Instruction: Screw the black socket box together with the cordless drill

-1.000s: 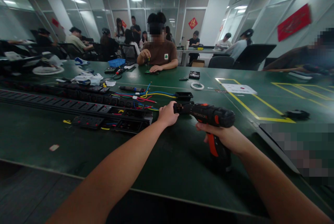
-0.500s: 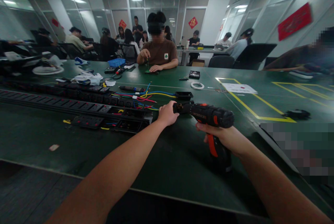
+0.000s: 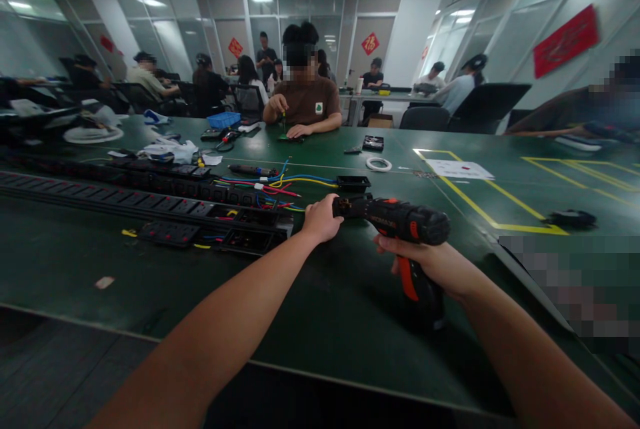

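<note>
My right hand (image 3: 425, 257) is wrapped round the handle of a black and orange cordless drill (image 3: 407, 219), whose nose points left. The front end of the drill meets a small dark part (image 3: 343, 208) that my left hand (image 3: 323, 219) grips with closed fingers. Most of that part is covered by the fingers, so its kind is unclear. Left of my left hand lie long black power strips (image 3: 135, 199) with rows of sockets and open ends. Blue, yellow and red wires (image 3: 295, 181) run from the strips to a black rectangular housing (image 3: 353, 182) just beyond my hands.
Across the green table (image 3: 310, 322) a person in a brown shirt (image 3: 303, 106) works with a screwdriver. A white ring (image 3: 379, 164), a pen-shaped tool (image 3: 253, 170), a blue basket (image 3: 223, 120) and a paper sheet (image 3: 460, 169) lie about. Yellow tape (image 3: 450, 196) marks the right side.
Almost nothing differs. Both hands, the drill and the dark part keep the same place, and the view has shifted very slightly.
</note>
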`<control>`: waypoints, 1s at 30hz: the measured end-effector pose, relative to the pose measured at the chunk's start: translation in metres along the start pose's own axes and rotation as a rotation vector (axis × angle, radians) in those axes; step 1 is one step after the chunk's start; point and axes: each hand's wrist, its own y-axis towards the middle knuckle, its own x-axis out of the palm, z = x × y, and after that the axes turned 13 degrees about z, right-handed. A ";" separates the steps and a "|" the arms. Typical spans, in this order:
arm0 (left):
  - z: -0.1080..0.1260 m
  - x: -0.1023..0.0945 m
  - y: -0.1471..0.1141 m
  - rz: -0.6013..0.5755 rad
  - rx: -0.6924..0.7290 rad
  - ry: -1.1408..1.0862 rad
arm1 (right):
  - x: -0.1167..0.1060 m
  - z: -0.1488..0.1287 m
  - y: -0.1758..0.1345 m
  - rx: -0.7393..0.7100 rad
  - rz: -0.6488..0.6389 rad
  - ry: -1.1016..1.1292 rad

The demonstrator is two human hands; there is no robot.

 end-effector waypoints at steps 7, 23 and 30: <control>0.002 -0.003 -0.002 0.001 0.003 0.003 | -0.001 0.001 0.000 0.010 -0.004 0.012; 0.003 -0.003 -0.001 -0.014 -0.002 -0.002 | -0.005 0.006 0.005 -0.029 0.001 -0.022; 0.002 -0.003 -0.002 -0.015 0.012 0.005 | -0.004 0.003 0.003 -0.017 0.012 -0.022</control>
